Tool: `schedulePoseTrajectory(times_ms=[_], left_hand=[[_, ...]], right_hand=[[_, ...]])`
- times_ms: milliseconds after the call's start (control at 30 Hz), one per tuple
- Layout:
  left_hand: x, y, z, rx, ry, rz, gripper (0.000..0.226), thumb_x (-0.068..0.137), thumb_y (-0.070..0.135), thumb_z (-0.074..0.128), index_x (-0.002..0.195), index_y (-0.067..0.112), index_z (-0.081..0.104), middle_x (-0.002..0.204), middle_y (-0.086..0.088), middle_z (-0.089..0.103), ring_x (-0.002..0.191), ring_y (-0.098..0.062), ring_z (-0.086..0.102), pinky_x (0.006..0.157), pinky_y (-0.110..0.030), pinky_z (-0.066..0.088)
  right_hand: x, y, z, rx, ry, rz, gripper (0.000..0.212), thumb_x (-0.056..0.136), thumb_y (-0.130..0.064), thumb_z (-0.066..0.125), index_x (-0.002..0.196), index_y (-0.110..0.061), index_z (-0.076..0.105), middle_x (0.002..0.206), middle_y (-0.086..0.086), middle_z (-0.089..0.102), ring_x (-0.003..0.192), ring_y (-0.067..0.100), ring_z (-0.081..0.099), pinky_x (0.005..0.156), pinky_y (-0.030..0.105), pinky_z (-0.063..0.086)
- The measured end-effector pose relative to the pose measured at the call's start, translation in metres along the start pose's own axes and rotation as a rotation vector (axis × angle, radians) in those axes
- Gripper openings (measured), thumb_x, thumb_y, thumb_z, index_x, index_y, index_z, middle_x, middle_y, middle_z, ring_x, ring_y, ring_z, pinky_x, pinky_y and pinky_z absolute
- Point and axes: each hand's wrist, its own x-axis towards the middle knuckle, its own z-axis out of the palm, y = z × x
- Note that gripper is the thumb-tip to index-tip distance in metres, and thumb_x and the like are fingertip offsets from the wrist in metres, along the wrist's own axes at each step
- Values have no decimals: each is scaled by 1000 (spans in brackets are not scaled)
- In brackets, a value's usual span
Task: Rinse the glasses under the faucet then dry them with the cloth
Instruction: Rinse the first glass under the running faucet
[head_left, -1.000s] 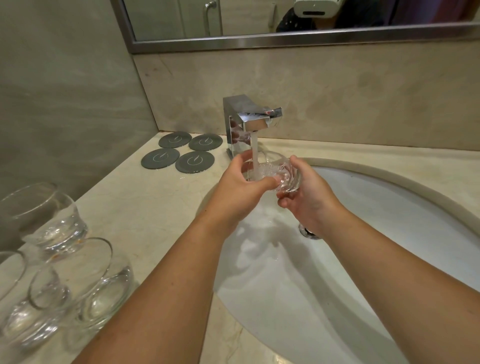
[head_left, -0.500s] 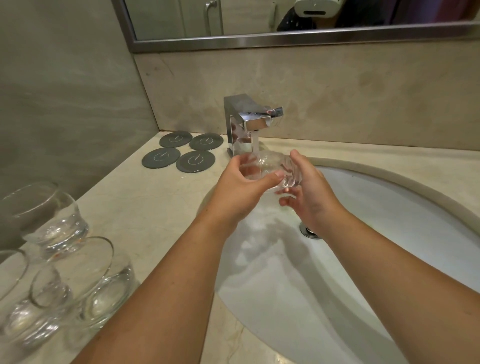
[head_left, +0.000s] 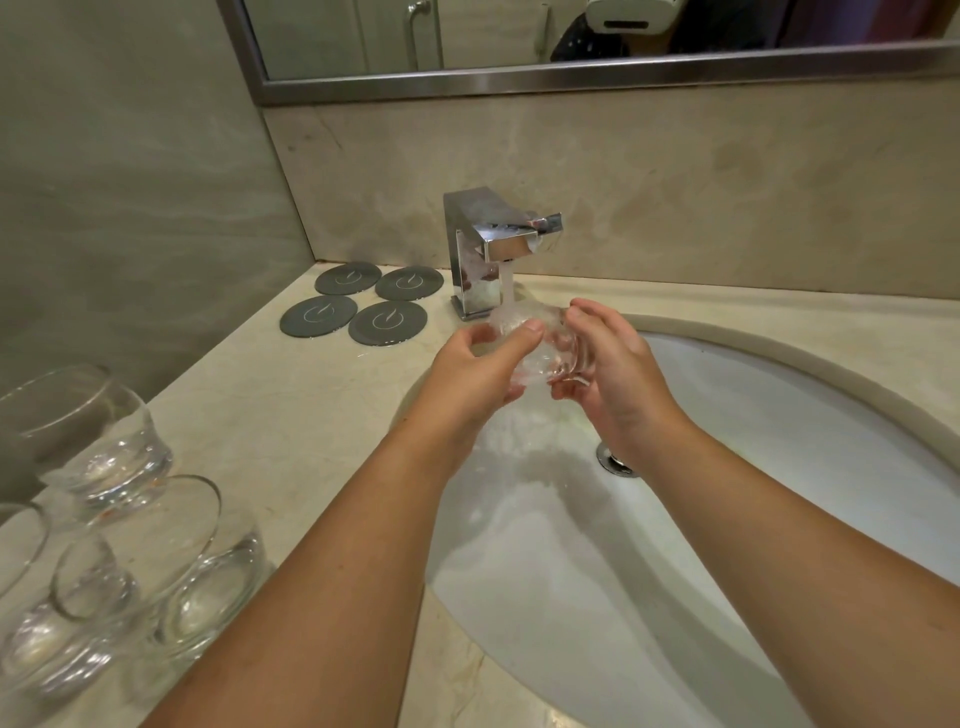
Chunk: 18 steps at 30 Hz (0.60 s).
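Tilted sideways since before, the clear rounded glass (head_left: 551, 349) stayed under the square chrome faucet (head_left: 492, 244), left hand (head_left: 478, 375) and right hand (head_left: 619, 378) curled round it.

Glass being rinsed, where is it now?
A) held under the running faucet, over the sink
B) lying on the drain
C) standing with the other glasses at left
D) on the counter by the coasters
A: the left hand and the right hand both hold the glass in the water falling from the faucet, above the sink.
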Motion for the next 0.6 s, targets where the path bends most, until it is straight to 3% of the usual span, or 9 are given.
schedulePoseTrajectory(times_ms=[100, 200, 367, 533, 600], left_hand=[[0, 2, -1, -42, -17, 3, 72, 72, 42, 87, 137, 22, 62, 130, -2, 73, 113, -18, 73, 88, -31, 57], [0, 4, -1, -39, -60, -34, 68, 71, 41, 77, 136, 26, 64, 127, 2, 75, 117, -16, 71, 90, -30, 54], [4, 0, -3, -67, -70, -106, 66, 73, 60, 73, 132, 30, 71, 125, -2, 71, 88, -21, 64, 79, -31, 57], [3, -2, -4, -10, -32, -106, 84, 68, 70, 75, 140, 28, 65, 125, -2, 72, 86, -18, 67, 71, -31, 55], [4, -3, -5, 2, -34, -121, 74, 76, 67, 76, 138, 28, 64, 123, -3, 72, 87, -20, 65, 74, -32, 56]], right_hand=[[-1, 0, 1, 10, -20, 10, 36, 101, -25, 70, 136, -19, 62, 105, 6, 70, 80, 22, 65, 56, 33, 51], [-3, 1, -1, -25, -7, -50, 40, 99, -23, 74, 137, -21, 62, 104, 0, 73, 87, 21, 67, 60, 32, 53], [-6, 3, 0, -136, -14, -143, 46, 96, -29, 78, 139, -27, 61, 121, 10, 70, 75, 15, 66, 69, 31, 56], [-10, -2, 1, -236, -3, -196, 46, 97, -35, 77, 139, -30, 59, 124, 11, 72, 69, 14, 68, 68, 29, 58], [-12, -4, 1, -307, 21, -225, 47, 97, -39, 76, 139, -31, 58, 122, 9, 72, 64, 9, 67, 65, 25, 58]])
